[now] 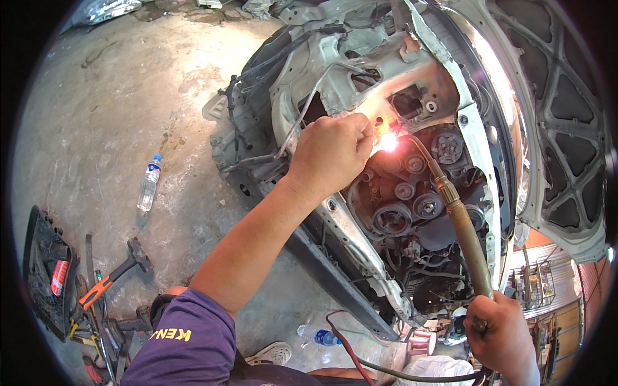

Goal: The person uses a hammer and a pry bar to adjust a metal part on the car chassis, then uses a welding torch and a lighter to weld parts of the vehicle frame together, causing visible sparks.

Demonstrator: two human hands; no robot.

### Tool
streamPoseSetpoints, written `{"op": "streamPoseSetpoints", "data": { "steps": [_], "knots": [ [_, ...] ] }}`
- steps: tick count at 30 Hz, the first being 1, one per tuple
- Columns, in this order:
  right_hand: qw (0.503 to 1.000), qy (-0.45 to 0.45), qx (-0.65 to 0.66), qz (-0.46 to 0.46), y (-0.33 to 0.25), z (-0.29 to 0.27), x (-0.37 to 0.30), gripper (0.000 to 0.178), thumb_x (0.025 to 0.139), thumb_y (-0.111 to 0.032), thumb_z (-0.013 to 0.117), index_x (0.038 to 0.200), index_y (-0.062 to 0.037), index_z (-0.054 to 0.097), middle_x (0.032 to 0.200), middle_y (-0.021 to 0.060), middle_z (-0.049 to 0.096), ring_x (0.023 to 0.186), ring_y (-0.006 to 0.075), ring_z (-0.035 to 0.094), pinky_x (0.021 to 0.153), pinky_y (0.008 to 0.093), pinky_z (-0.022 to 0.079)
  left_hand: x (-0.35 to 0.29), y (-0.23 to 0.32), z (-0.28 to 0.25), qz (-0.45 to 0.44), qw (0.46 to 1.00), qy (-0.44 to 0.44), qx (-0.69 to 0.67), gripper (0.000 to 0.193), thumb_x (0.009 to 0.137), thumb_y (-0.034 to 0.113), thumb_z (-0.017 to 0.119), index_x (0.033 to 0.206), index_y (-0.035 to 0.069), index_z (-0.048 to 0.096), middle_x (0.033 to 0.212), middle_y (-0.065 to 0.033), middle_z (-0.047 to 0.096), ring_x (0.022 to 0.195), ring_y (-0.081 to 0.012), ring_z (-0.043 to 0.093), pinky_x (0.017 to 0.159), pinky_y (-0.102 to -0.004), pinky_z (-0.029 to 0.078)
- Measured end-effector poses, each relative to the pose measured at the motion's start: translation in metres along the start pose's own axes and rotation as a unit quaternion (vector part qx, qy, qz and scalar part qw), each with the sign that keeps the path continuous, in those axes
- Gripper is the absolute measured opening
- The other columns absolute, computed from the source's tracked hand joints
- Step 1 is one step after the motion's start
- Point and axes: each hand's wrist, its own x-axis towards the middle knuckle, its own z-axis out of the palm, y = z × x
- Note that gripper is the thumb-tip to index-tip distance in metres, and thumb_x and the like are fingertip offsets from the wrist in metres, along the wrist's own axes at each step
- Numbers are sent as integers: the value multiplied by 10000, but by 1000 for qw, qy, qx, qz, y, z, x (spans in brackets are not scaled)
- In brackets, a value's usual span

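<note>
Bare concrete floor (129, 103) surrounds the stripped car front (360, 83), where the right hand (502, 328) grips the rigid, hot-tipped brass torch (460, 222) low on its cool handle, while left hand (331, 154) fingers pinch something hidden beside the flame (388, 141).

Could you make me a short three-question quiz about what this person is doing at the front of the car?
1. True or false: the right hand grips the brass torch by its lower end.
2. Where does the flame burn?
A. at the left hand, against the rusty car body panel
B. over the water bottle on the concrete floor
C. beside the hammer
3. Fill in: the engine pulleys show just ____ the flame.

Key: 1 true; 2 A; 3 below.
</note>
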Motion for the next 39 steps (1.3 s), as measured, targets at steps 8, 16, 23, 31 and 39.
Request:
{"op": "streamPoseSetpoints", "data": {
  "steps": [8,16,23,31,39],
  "knots": [
    [1000,8,-5,-10,5,4,0,186,768,37,756,827,-42,598,746,149,586,667,342,625,596,424,480,1,-1,-3,-11,1000,-10,0,111,918,177,751,934,68,740,822,-138,782,775,-281,784,711,-377,608],
    [1000,14,0,-15,6,6,0,177,763,42,745,821,-44,601,734,147,585,656,336,626,583,418,477,-1,0,0,-15,1000,-8,15,91,917,160,738,953,76,738,824,-129,785,777,-290,784,719,-384,610],
    [1000,15,14,-9,7,8,1,179,758,42,744,812,-47,598,728,140,592,651,324,629,578,411,477,-1,-2,2,-14,1000,-3,4,92,914,156,744,955,74,737,820,-130,784,766,-280,785,713,-379,606],
    [1000,12,4,-12,6,5,1,183,765,43,747,815,-48,597,729,139,594,655,323,630,583,411,477,-2,-5,4,-2,1000,14,6,87,914,151,745,952,75,728,813,-121,783,761,-276,784,703,-376,601],
    [1000,15,7,-12,5,7,1,184,772,42,749,816,-49,595,722,137,587,650,325,623,582,415,468,-2,-5,4,-7,1000,7,12,73,911,140,742,949,79,725,810,-117,783,758,-266,784,699,-362,600]
  ]
}}
